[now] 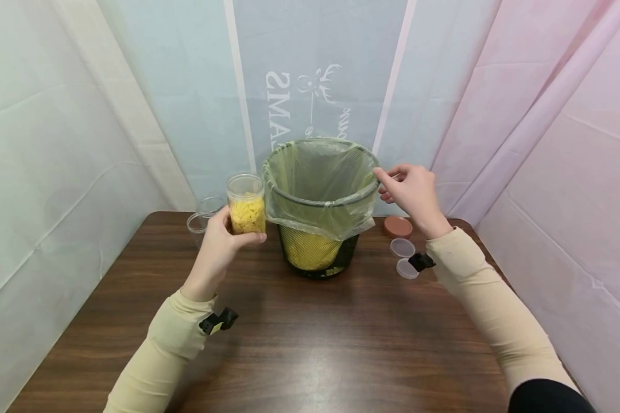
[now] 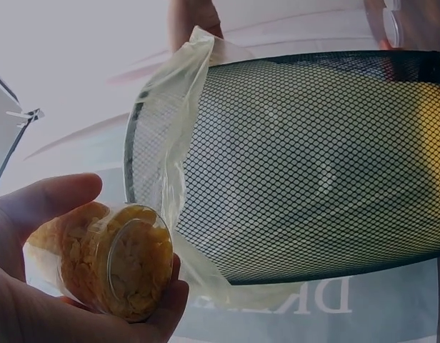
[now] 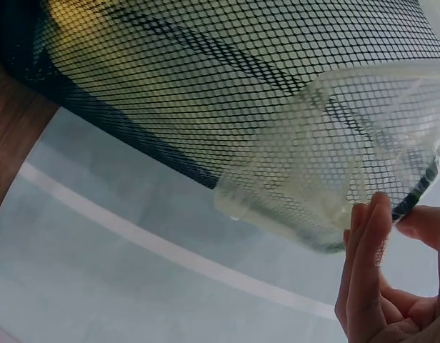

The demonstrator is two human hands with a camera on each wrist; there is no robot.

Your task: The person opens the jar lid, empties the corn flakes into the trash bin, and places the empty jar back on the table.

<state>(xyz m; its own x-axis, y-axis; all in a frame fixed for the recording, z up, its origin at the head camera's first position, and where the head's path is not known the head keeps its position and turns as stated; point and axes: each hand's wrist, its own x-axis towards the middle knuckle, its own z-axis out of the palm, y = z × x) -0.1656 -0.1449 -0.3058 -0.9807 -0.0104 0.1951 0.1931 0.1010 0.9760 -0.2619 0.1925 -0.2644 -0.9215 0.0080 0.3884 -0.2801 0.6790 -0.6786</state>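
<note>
My left hand [image 1: 218, 246] grips a clear plastic jar [image 1: 246, 209] partly filled with yellow flakes. It is upright, lidless and held just left of a mesh trash bin [image 1: 315, 249]. The left wrist view shows the flakes through the base of the jar [image 2: 140, 263], with fingers curled round its side. A translucent bin liner [image 1: 336, 221] lines the bin and folds over its round rim. On the right side, my right hand [image 1: 410, 189] pinches the rim and liner; in the right wrist view, thumb and fingers [image 3: 368, 250] lie on either side of the rim. Yellow material shows low in the bin.
Clear jars [image 1: 209, 203] stand at the back left of the brown table [image 1: 310, 344], partly behind my left hand. Right of the bin lie a reddish-brown lid [image 1: 398, 227] and two translucent lids [image 1: 402, 248]. Fabric curtains [image 1: 320, 34] hang behind and along both sides.
</note>
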